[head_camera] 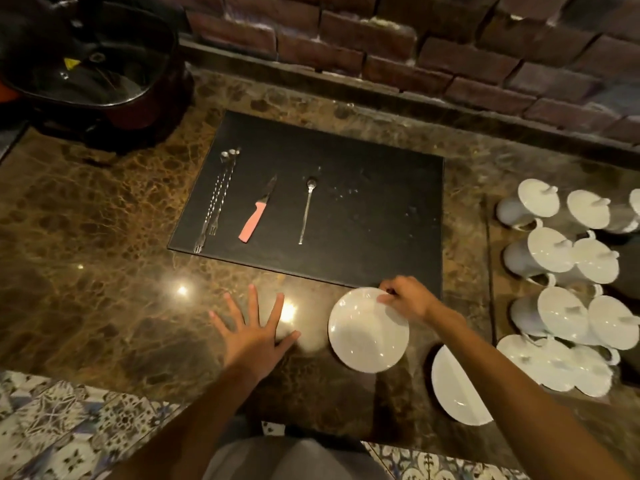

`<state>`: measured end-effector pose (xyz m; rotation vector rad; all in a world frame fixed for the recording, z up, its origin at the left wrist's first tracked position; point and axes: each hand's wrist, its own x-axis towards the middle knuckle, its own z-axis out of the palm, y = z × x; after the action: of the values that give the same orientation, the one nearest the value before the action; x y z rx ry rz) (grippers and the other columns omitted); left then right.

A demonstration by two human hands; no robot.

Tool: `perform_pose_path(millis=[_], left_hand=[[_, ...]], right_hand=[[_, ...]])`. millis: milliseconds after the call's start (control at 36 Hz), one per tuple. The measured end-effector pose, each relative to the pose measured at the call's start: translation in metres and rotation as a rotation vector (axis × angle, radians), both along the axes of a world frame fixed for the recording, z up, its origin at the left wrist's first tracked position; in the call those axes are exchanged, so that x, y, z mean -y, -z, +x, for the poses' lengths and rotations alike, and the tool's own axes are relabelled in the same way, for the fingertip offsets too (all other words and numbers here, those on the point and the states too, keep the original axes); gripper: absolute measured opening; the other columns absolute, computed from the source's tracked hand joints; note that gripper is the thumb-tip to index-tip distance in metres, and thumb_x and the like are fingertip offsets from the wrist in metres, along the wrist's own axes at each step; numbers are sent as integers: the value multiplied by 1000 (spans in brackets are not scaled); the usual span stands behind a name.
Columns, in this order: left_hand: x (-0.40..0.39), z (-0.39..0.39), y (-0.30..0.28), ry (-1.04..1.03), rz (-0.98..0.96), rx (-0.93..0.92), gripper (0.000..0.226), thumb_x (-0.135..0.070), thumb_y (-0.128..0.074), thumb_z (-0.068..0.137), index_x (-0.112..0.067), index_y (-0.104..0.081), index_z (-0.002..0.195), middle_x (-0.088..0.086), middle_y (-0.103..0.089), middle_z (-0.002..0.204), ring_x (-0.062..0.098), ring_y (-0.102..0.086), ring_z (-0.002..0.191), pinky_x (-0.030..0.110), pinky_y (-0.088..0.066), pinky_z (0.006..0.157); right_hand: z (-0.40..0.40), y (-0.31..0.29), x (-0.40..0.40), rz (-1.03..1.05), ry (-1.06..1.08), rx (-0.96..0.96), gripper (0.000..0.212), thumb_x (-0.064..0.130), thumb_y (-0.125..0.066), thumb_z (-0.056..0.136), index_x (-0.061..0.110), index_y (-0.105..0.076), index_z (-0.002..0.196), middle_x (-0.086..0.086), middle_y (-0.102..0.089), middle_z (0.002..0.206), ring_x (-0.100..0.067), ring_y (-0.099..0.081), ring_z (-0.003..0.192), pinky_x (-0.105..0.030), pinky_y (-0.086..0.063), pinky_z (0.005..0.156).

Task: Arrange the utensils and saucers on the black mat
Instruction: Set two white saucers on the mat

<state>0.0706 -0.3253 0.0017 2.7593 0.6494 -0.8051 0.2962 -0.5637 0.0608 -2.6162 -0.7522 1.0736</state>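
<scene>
A black mat (363, 237) lies on the brown marble counter. On its left part lie two long twisted bar forks (216, 202), a pink-handled knife (256, 216) and a long spoon (306, 209), side by side. My right hand (407, 297) grips the far rim of a white saucer (367, 332), held just in front of the mat's near right corner. My left hand (254, 332) hovers over the counter with fingers spread, holding nothing. Another white saucer (453, 393) rests to the right, partly under my right forearm.
Several white lidded cups (561, 271) crowd the counter's right side. A dark pot with a glass lid (90, 64) stands at the back left. A brick wall (415, 46) runs behind. The counter's front edge meets patterned floor tiles (69, 427).
</scene>
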Motion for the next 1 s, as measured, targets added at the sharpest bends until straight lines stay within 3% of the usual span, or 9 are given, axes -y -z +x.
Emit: perform_pose_path(millis=[56, 111, 167, 278, 417, 528, 667, 833, 1000], left_hand=[[-1, 2, 3, -21, -30, -18, 91, -92, 19, 72, -51, 27, 153, 18, 33, 163, 63, 22, 147, 85, 0, 111], [0, 4, 5, -21, -36, -34, 86, -91, 22, 69, -51, 42, 142, 16, 45, 158, 62, 32, 144, 84, 5, 111], [1, 9, 1, -21, -43, -67, 86, -90, 11, 75, -49, 38, 146, 16, 46, 157, 62, 33, 143, 84, 5, 112], [2, 19, -5, -60, -64, -106, 83, -85, -11, 88, -50, 28, 152, 16, 47, 150, 63, 29, 144, 84, 5, 113], [3, 29, -8, -119, -80, -132, 85, -83, -21, 91, -51, 37, 145, 20, 37, 163, 65, 29, 143, 85, 5, 111], [5, 35, -9, -161, -113, -148, 90, -76, -36, 94, -57, 37, 143, 19, 39, 162, 65, 33, 141, 86, 4, 111], [6, 43, -11, -210, -120, -173, 94, -72, -46, 94, -59, 31, 146, 17, 40, 163, 65, 33, 142, 85, 3, 112], [7, 49, -19, -241, -143, -200, 97, -70, -52, 93, -60, 25, 150, 16, 39, 164, 63, 32, 143, 83, 2, 114], [10, 51, -27, -243, -126, -205, 99, -81, -47, 87, -58, 24, 151, 15, 42, 162, 64, 27, 145, 82, -6, 115]], right_hand=[[20, -2, 6, 32, 94, 42, 22, 25, -57, 97, 11, -73, 100, -5, -69, 93, -18, -65, 84, -33, -54, 75], [42, 0, 10, 50, 200, 74, 23, 23, -57, 97, 7, -72, 93, -8, -68, 86, -20, -62, 79, -33, -49, 69], [64, 3, 12, 82, 355, 85, 25, 22, -57, 97, 2, -71, 90, -12, -66, 83, -24, -62, 79, -34, -47, 65], [103, 9, 9, 181, 711, 50, 26, 19, -60, 96, -4, -71, 102, -19, -68, 90, -32, -65, 84, -50, -59, 79], [141, 9, -5, 227, 968, -54, 25, 7, -59, 95, -7, -60, 115, -17, -59, 99, -24, -61, 76, -22, -49, 32], [161, 13, -13, 285, 1107, -143, 36, 3, -58, 95, -6, -51, 129, -20, -55, 110, -31, -60, 88, -28, -52, 34], [178, 18, -25, 358, 1212, -182, 38, 5, -63, 93, -3, -52, 128, -20, -58, 126, -33, -64, 99, -33, -53, 47], [176, 15, -23, 520, 1245, -281, 29, 4, -65, 92, -6, -61, 119, -15, -61, 115, -25, -66, 87, -31, -61, 64], [146, -6, 8, 362, 823, -381, 29, 9, -66, 92, -14, -66, 109, -24, -68, 106, -21, -66, 73, -18, -58, 59]])
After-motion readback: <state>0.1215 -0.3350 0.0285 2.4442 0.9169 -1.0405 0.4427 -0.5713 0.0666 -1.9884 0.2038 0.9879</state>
